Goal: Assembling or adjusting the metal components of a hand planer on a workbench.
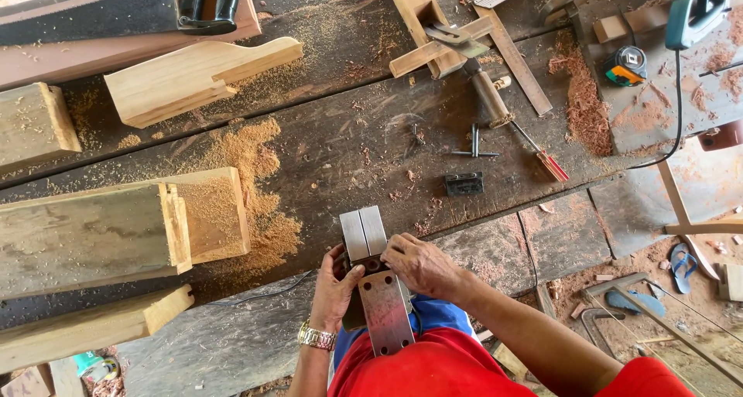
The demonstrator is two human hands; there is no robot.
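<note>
- Metal planer base [379,285], a long grey tool turned sole-up, juts over the near edge of the workbench [348,142] and lies between the person's two hands; its flat front plates sit on the bench edge, its rear plate with small holes points back toward the red shirt.
- Left hand [334,289], with a metal watch at the wrist, is curled around the tool's left side, fingers closed on the dark body under the plates.
- Right hand [418,264] rests on the middle of the tool from the right, fingers bent down onto the gap between the plates; whether it pinches a small part there cannot be told.
- Just beyond the hands, near the same edge, lies a small black block [463,183], with a T-shaped key [474,145] a little farther in.
- A screwdriver [551,165] with a red-striped handle lies to the right of them.
- Thick timber beams [93,231] rest on the left side of the bench, with a drift of sawdust [259,196] beside them.
- A tape measure [625,64] sits near the far right corner, beside red shavings.
</note>
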